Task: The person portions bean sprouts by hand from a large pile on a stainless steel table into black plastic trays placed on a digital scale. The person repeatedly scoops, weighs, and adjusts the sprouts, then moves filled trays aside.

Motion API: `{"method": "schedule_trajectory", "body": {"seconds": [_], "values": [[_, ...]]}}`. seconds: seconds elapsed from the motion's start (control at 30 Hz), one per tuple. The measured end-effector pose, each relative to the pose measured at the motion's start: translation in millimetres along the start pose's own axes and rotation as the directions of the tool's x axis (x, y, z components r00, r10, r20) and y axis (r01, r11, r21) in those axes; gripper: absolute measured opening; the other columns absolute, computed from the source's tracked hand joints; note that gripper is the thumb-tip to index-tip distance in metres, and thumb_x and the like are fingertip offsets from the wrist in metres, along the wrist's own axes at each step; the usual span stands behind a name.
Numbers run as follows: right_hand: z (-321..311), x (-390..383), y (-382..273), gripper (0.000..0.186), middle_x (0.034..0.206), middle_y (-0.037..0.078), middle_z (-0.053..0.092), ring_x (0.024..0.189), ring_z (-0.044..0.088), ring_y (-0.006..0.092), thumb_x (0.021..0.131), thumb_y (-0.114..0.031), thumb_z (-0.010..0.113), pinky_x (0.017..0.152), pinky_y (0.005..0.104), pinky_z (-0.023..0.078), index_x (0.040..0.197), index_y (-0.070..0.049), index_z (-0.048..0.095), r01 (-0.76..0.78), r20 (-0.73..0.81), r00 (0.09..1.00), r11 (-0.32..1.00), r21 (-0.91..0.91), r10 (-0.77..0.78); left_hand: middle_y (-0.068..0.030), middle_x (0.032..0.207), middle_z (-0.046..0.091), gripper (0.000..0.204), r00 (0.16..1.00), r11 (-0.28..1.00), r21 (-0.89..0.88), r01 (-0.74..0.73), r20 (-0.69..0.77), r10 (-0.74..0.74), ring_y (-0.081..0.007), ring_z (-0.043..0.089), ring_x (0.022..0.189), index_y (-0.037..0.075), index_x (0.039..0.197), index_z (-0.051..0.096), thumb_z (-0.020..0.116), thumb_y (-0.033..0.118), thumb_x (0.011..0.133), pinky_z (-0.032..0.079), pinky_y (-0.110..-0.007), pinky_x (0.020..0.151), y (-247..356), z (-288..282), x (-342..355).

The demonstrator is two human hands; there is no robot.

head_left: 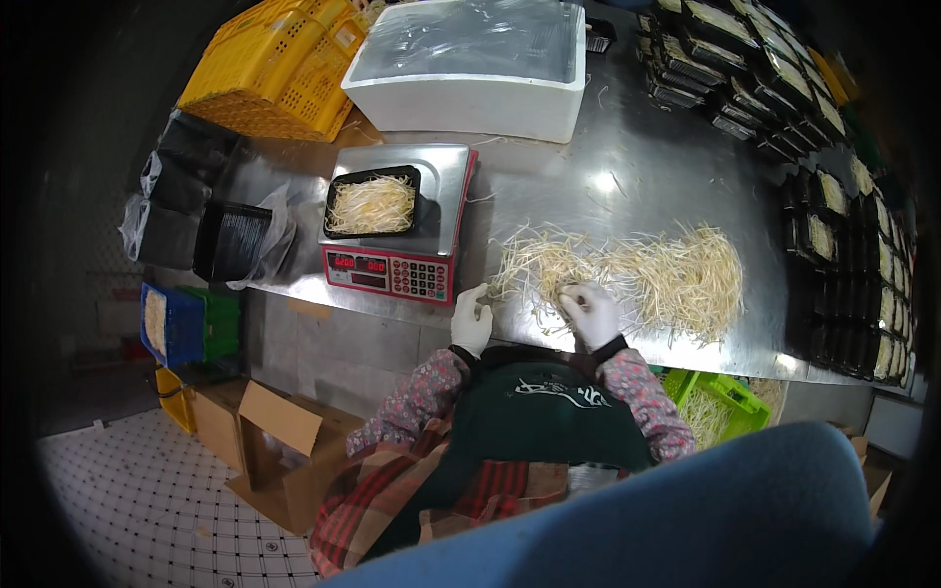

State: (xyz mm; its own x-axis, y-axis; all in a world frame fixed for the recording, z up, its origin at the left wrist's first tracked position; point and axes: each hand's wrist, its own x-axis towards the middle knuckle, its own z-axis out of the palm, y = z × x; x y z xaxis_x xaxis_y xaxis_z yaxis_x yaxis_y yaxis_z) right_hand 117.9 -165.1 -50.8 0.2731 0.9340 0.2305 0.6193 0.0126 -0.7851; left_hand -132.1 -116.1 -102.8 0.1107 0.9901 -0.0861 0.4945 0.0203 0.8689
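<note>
Pale bean sprouts (691,279) lie in a loose, spread-out heap on the steel table before me. My right hand (593,316), in a white glove, has its fingers curled and pinched on some sprouts at the heap's near edge. At the heap's left end is my left hand (471,320), gloved too. Its fingers bend loosely, with a gap between thumb and forefinger, and nothing shows in it. A black tray of sprouts (372,205) rests on the steel pan of a red digital scale (452,277), left of both hands.
A white foam box (470,106) and yellow crates (270,73) stand at the back. Stacks of filled black trays (828,235) line the right side. Empty black trays (230,243) in plastic film sit at the left edge. A green crate (750,404) is below the table.
</note>
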Motion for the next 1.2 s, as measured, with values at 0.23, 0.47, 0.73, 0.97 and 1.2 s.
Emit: {"method": "schedule_trajectory", "body": {"seconds": [0.23,0.47,0.73,0.97,1.2], "values": [[88,42,-13,0.028,0.078,0.011,0.068,0.074,0.067,0.0314,0.083,-0.04,0.069,0.067,0.0435,0.052,0.082,-0.012,0.071,0.057,0.385,0.918,0.932,-0.358,0.092,-0.0061,0.115,0.059,0.041,1.0,0.986,-0.163,-0.021,0.014,0.024,-0.0138,0.061,0.083,0.009,0.125,0.06,0.058,-0.002,0.085,0.05,-0.026,0.075,-13,-2,-5],[69,33,6,0.022,0.082,0.01,0.071,0.07,0.067,0.0244,0.085,-0.03,0.073,0.066,0.0351,0.053,0.087,-0.008,0.072,-0.277,0.353,0.898,0.961,-0.006,0.261,-0.008,0.119,0.058,0.042,0.993,0.982,-0.184,-0.027,0.105,0.047,-0.016,0.06,0.09,0.008,0.128,0.058,0.059,0.002,0.086,0.05,-0.028,0.081,-25,-9,0],[-159,-87,53,0.018,0.08,0.005,0.071,0.071,0.065,0.0114,0.086,-0.009,0.074,0.067,0.0267,0.053,0.101,-0.001,0.073,-0.876,0.606,0.468,0.428,0.222,0.643,-0.0134,0.131,0.055,0.046,0.896,0.884,0.159,-0.44,0.142,0.421,-0.0336,0.053,0.117,0.008,0.128,0.057,0.064,0.009,0.083,0.044,-0.042,0.1,19,-12,28],[-138,-103,52,0.038,0.1,0.017,0.072,0.095,0.069,0.0294,0.082,-0.031,0.073,0.084,0.036,0.054,0.113,-0.009,0.071,-0.52,0.463,0.732,0.849,-0.095,0.501,-0.0117,0.142,0.047,0.049,0.665,0.646,0.25,-0.722,0.508,0.547,-0.0381,0.035,0.137,0.016,0.131,0.057,0.065,0.027,0.084,0.029,-0.055,0.111,71,38,61],[-82,-1,26,0.031,0.093,0.016,0.07,0.084,0.068,0.0342,0.086,-0.038,0.068,0.075,0.0438,0.054,0.104,-0.012,0.072,-0.315,0.219,0.883,0.871,-0.376,0.414,-0.0171,0.153,0.035,0.061,0.785,0.566,0.545,-0.619,0.459,0.416,-0.0453,0.024,0.142,0.017,0.142,0.05,0.062,0.042,0.088,0.019,-0.066,0.112,58,43,96]]}}
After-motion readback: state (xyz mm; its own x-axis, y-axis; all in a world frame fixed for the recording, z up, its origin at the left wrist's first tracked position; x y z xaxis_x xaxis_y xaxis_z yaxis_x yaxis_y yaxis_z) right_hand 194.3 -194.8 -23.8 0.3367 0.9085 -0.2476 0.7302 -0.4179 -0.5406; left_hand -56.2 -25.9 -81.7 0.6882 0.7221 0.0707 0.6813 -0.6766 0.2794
